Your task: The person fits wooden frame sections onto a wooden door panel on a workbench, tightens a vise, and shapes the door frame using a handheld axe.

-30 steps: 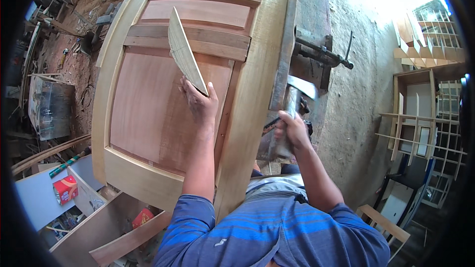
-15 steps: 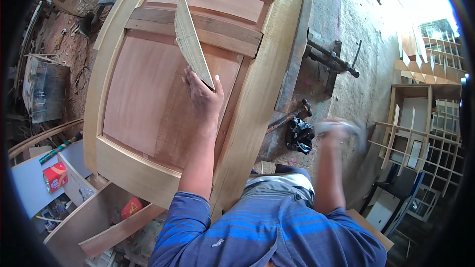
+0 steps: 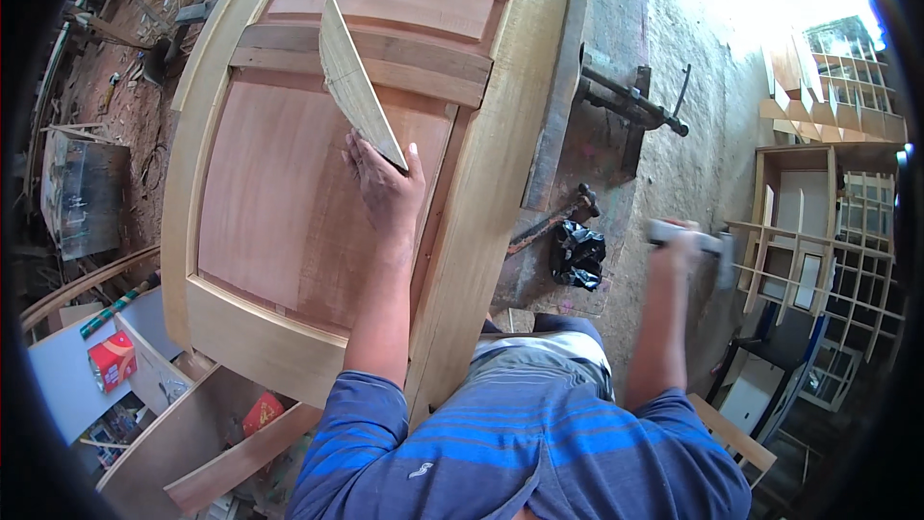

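Observation:
My left hand (image 3: 387,188) is closed around the lower end of a pale, pointed wood strip (image 3: 354,87) with one curved edge. The strip slants up and to the left over a wooden panel door (image 3: 289,183), close to its large reddish lower panel. Out to the right, away from the door, my right hand (image 3: 679,239) grips a hammer (image 3: 717,246), blurred by motion, its grey handle lying sideways and its head to the right. Below my right hand's level the forearm is raised from the elbow.
On the bench (image 3: 616,10) right of the door are a metal clamp (image 3: 630,104), a rusty hammer (image 3: 549,229) and a crumpled black plastic bag (image 3: 579,255). Wooden frames and a cabinet (image 3: 794,221) stand at far right. Lower left, an open box (image 3: 159,424) sits by scraps.
My right hand has swung outward to the right with the hammer, away from the bench. My left hand keeps its hold on the wood strip; the whole view has shifted slightly.

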A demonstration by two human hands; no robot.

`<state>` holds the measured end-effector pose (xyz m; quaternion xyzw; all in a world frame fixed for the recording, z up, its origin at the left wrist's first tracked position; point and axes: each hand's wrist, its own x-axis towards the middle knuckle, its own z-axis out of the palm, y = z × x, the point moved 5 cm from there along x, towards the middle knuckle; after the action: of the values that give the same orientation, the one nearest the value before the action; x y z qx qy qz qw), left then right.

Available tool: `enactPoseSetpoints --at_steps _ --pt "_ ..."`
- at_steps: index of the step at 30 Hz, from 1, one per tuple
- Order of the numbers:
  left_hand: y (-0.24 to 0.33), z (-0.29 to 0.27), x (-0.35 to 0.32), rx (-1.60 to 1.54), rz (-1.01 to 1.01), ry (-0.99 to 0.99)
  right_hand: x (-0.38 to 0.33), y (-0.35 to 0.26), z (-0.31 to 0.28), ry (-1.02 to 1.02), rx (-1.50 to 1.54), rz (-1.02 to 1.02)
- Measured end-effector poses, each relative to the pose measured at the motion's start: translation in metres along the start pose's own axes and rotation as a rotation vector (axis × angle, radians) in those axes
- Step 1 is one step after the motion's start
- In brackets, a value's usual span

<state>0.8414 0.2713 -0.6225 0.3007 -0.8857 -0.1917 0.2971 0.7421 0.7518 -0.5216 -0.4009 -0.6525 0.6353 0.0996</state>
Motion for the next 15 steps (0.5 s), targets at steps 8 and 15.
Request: enactPoseSetpoints --at_steps 8,15 --pt "0.005 -0.007 -0.002 -0.090 0.056 -0.122 -0.049 0.083 0.029 -1.012 0.027 0.450" --pt "0.008 -0.002 -0.004 -0.017 0.078 -0.165 -0.041 0.031 0.012 -0.045 0.302 0.154"
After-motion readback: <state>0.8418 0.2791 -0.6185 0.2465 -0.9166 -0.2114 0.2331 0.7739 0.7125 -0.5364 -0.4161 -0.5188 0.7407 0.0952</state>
